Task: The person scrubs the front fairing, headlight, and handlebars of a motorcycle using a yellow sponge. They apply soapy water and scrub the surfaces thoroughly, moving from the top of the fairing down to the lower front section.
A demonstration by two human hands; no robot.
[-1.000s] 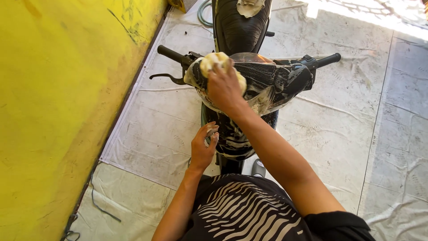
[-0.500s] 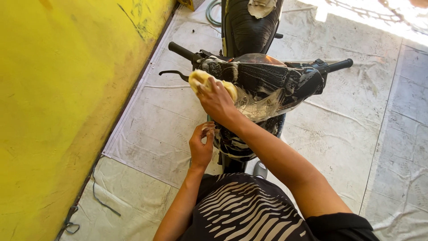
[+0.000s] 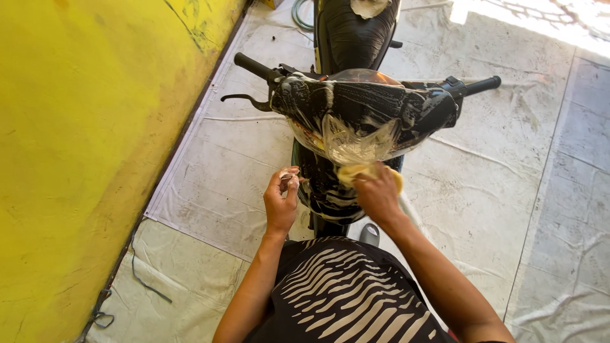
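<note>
Right hand (image 3: 376, 194), one yellow sponge (image 3: 356, 172), now lower, under one soapy headlight (image 3: 352, 143).

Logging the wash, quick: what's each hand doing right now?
Left hand: closed on a small soapy object, kind unclear.
Right hand: grip closed on yellow sponge, under the motorcycle headlight.

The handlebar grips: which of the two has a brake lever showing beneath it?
The grip nearest the yellow wall: a curved black lever hangs below it. The other grip, out over the tarp, shows none.
</note>
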